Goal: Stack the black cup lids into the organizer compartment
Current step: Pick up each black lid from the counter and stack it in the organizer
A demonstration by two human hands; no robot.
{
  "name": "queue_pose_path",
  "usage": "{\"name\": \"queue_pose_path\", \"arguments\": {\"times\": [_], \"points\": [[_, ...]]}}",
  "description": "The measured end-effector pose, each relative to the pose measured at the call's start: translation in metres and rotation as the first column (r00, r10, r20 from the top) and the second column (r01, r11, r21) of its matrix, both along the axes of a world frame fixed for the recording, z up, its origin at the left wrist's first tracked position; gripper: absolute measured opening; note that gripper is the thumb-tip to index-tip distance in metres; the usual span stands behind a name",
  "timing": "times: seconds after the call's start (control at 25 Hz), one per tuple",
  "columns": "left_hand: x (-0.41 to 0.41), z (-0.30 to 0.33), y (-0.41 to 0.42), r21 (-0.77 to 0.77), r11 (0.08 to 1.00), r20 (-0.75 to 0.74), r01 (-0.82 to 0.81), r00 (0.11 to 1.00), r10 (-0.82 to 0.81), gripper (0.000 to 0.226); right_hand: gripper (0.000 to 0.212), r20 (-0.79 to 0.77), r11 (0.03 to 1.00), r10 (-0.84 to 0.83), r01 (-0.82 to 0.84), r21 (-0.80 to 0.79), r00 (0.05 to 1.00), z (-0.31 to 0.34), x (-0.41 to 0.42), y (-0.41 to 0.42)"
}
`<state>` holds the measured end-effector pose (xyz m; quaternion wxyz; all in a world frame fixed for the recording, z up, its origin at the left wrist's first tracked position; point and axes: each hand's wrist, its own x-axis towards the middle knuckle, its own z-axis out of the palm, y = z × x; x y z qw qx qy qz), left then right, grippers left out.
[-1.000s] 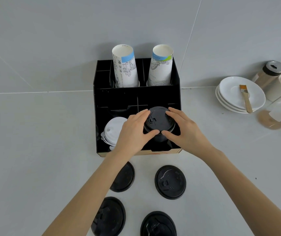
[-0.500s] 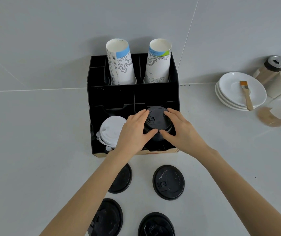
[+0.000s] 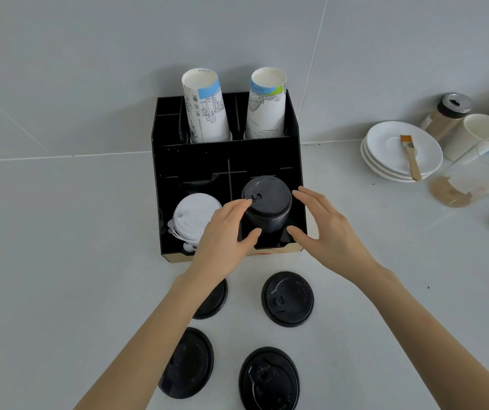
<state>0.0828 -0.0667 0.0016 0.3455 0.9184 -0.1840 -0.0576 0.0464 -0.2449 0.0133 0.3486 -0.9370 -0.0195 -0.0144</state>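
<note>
A stack of black cup lids (image 3: 267, 202) stands in the front right compartment of the black organizer (image 3: 196, 161). My left hand (image 3: 225, 235) is on the stack's left, fingers spread, index tip at the top lid's edge. My right hand (image 3: 326, 232) is on the stack's right, fingers spread, with a small gap to the lids. Neither hand holds anything. Several loose black lids lie flat on the counter in front: one (image 3: 287, 298) under my right wrist, one (image 3: 215, 300) partly hidden by my left arm, two (image 3: 187, 362) (image 3: 268, 380) nearest me.
White lids (image 3: 193, 214) fill the front left compartment. Two paper cup stacks (image 3: 206, 110) (image 3: 267, 108) stand in the back compartments. To the right are stacked white saucers (image 3: 385, 161) with a brush (image 3: 410, 158), a shaker jar (image 3: 447, 113), a white cup (image 3: 480, 134) and a clear pitcher (image 3: 474, 176).
Both hands were closed around the black lid stack; now they have spread apart and come off its sides. The stack stays in the compartment.
</note>
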Motion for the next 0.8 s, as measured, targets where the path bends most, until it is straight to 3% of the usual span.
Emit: {"name": "queue_pose_path", "arguments": {"times": [0.24,0.56,0.8], "points": [[-0.044,-0.014,0.004,-0.020,0.996,-0.067,0.088,0.994,-0.089,0.049,0.054,-0.047,1.000,-0.004,0.006,0.030,0.999,-0.015,-0.046,-0.007],[-0.079,-0.046,-0.006,0.147,0.971,-0.267,0.187,0.953,-0.143,0.058,0.065,-0.271,0.999,0.020,-0.013,0.029,0.962,-0.061,-0.090,-0.009],[-0.089,-0.058,-0.007,0.168,0.965,-0.340,0.202,0.931,-0.135,0.064,0.064,-0.304,0.998,0.041,-0.024,0.061,0.952,-0.076,-0.098,-0.003]]}}
